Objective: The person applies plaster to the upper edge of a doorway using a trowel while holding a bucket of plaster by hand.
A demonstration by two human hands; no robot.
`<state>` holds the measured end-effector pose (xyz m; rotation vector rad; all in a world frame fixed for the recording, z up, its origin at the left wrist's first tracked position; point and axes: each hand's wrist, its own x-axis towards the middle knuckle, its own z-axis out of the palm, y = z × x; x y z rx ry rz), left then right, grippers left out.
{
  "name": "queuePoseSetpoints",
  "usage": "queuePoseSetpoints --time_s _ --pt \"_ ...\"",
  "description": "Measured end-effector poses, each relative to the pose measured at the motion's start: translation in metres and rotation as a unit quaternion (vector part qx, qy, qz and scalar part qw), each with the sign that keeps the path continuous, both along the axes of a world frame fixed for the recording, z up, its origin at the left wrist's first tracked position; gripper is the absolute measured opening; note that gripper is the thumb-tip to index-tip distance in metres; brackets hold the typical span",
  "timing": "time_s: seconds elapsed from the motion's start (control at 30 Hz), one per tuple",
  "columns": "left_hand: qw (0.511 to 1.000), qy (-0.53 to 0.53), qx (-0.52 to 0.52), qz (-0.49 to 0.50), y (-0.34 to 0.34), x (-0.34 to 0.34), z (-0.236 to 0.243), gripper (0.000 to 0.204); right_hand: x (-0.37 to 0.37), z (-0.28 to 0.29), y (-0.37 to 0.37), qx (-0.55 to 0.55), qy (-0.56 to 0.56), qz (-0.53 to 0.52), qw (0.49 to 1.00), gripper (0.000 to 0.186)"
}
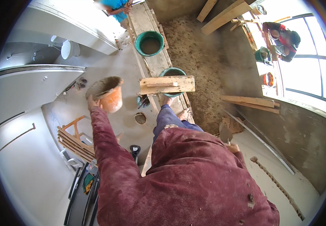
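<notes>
Out to the left, my left hand (93, 102) grips the rim of an orange bucket (112, 99), which is tilted and coated with grey mortar. Low on the right, partly hidden by my body, my right hand (232, 148) is closed around the handle of a trowel (226, 133), its blade pointing away from me. Ahead of my feet, a wooden hawk board with a grip bar (185, 84) lies across a green tub (173, 71). Farther along the planks stands another green tub (149, 34) with grey mix inside.
I stand on a raised plank walkway (142, 22). A person in blue (116, 5) is at its far end; another person (291, 37) works by the right window. Lumber (249, 101) leans right. Wooden trestles (74, 139) stand lower left.
</notes>
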<state>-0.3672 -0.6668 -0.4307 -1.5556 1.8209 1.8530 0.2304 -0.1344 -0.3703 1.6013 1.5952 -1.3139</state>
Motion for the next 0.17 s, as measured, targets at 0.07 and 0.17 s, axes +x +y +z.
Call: queuePoseSetpoints --time_s 0.07,0.17 --pt "0.999 -0.024 0.036 0.006 -0.037 0.013 -0.017 0.066 -0.017 -0.004 0.022 0.013 0.005 -0.028 0.999 0.022" --pt "0.999 -0.036 -0.002 -0.029 -0.049 0.042 -0.040 0.081 -0.081 0.021 0.035 0.105 0.083 0.033 0.990 0.022"
